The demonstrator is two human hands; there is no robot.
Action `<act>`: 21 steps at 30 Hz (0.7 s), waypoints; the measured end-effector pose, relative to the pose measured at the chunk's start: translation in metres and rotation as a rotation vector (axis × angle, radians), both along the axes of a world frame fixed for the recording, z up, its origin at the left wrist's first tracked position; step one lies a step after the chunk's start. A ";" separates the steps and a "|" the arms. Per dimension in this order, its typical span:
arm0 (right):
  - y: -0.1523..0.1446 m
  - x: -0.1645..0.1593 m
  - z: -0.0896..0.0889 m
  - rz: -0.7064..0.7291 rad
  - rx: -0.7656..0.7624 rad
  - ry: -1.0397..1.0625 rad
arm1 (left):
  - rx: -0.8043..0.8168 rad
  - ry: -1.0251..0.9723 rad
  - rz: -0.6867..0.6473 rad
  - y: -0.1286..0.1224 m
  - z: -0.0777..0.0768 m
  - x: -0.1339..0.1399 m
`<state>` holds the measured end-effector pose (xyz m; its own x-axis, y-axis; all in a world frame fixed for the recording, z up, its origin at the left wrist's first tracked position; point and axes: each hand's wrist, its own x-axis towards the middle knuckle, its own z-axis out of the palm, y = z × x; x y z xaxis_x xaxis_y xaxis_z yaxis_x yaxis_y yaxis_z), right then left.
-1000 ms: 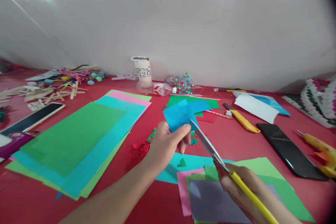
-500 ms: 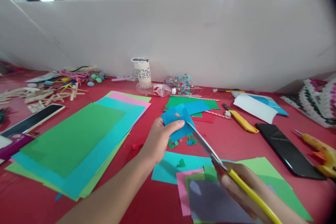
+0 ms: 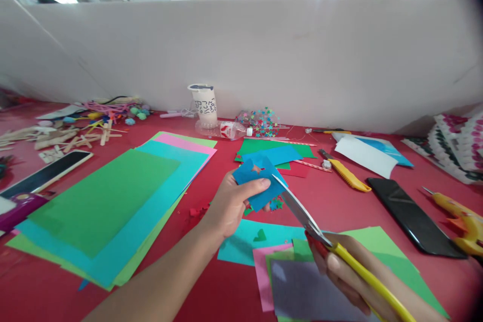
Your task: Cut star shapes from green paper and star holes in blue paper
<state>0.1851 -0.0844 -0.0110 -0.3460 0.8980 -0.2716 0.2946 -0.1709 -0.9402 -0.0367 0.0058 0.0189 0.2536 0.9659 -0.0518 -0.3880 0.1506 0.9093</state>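
Observation:
A small piece of blue paper [image 3: 260, 196] with a cut-out in its upper edge is pinched in my left hand [image 3: 230, 204], thumb on top. My right hand [image 3: 347, 266] grips scissors [image 3: 302, 211] with yellow handles. The blades point up and left, their tips at the right part of the blue paper. Beneath the paper, green and blue paper stars [image 3: 276, 203] lie on the red table [image 3: 204, 271], partly hidden. Red paper scraps [image 3: 198, 210] sit left of my left wrist. Another blue sheet [image 3: 281, 154] rests just behind the held piece.
Stacked coloured sheets [image 3: 113, 201] spread at left; more sheets [image 3: 302, 282] lie under my right hand. A yellow utility knife [image 3: 350, 176], a black phone [image 3: 415, 216] and a yellow glue gun [image 3: 468, 216] are at right. A plastic bottle [image 3: 226, 129] and a white cup [image 3: 204, 103] stand near the partition.
The blue paper has tilted and turned in my left hand, so its cut-out edge shows more. The scissors have shifted slightly right along the paper.

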 end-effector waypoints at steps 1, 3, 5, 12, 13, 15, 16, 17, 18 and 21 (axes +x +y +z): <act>0.000 0.001 0.001 0.016 0.001 0.004 | -0.010 -0.023 -0.014 0.000 0.001 -0.001; 0.001 0.002 0.004 0.043 -0.002 0.013 | -0.024 -0.057 -0.046 0.000 0.002 -0.002; 0.002 0.002 0.007 0.041 0.012 0.008 | -0.028 -0.064 -0.074 0.001 0.002 -0.003; 0.006 -0.001 0.008 0.048 0.022 -0.015 | 0.029 0.012 0.025 0.003 -0.001 -0.002; 0.005 -0.001 0.008 0.044 0.013 -0.015 | 0.023 0.017 0.035 0.002 -0.001 -0.002; 0.004 -0.003 0.006 0.035 -0.004 -0.013 | 0.001 0.022 0.057 0.002 -0.002 -0.002; 0.004 -0.004 0.006 0.026 -0.009 -0.013 | -0.007 0.027 0.067 0.001 -0.002 -0.001; 0.003 -0.005 0.006 0.016 -0.012 -0.014 | -0.009 0.032 0.074 0.001 -0.003 -0.001; 0.002 -0.005 0.006 0.007 -0.012 -0.013 | -0.003 0.036 0.079 0.000 -0.004 0.000; -0.001 -0.005 0.003 -0.007 0.000 -0.012 | 0.028 0.021 0.100 -0.004 -0.007 0.005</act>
<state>0.1804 -0.0854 -0.0075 -0.3368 0.9003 -0.2757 0.3043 -0.1730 -0.9367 -0.0321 0.0017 0.0117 0.1552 0.9875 -0.0287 -0.3802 0.0865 0.9208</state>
